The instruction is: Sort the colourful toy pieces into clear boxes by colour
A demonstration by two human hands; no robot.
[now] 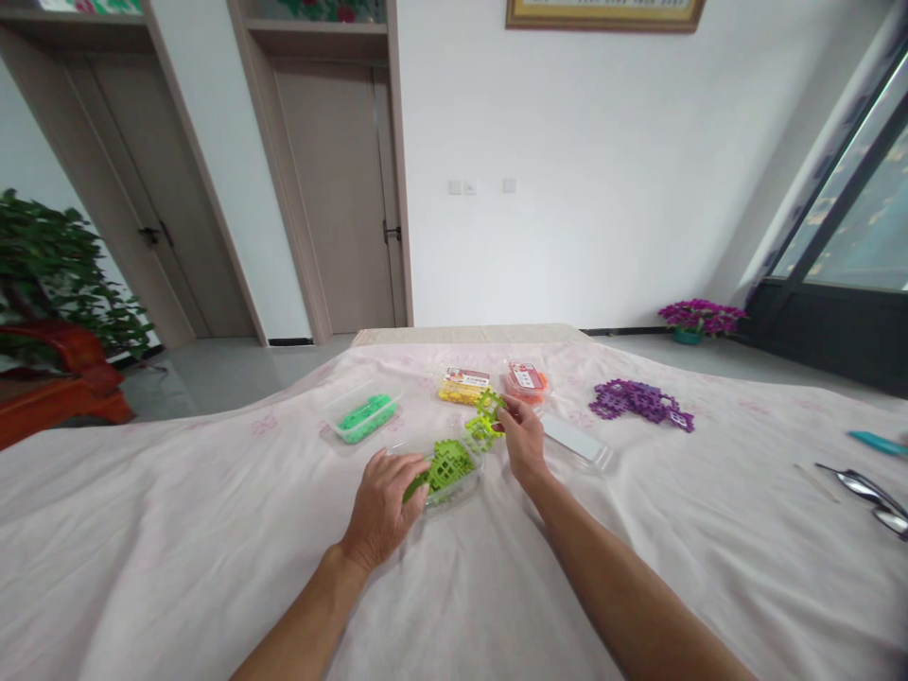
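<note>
Some light-green pieces [485,427] are pinched by the right hand [523,438] near the clear tub's [464,489] far right corner; held at one edge, they could slip. The left hand [387,497] curls at the rim, grip unclear; pressing might tip it.

The lime-green pieces [448,465] look like smooth, matt plastic, and so do the purple pieces [631,400]. The container [468,484] around the lime-green ones is clear, glossy plastic, as is the lid's [602,459] rim. The cloth [213,511] beneath is soft, matt and creased. The armrest [71,367] looks like polished wood; the wall [567,236] is matt, the floor [284,369] smooth with a sheen.
</note>
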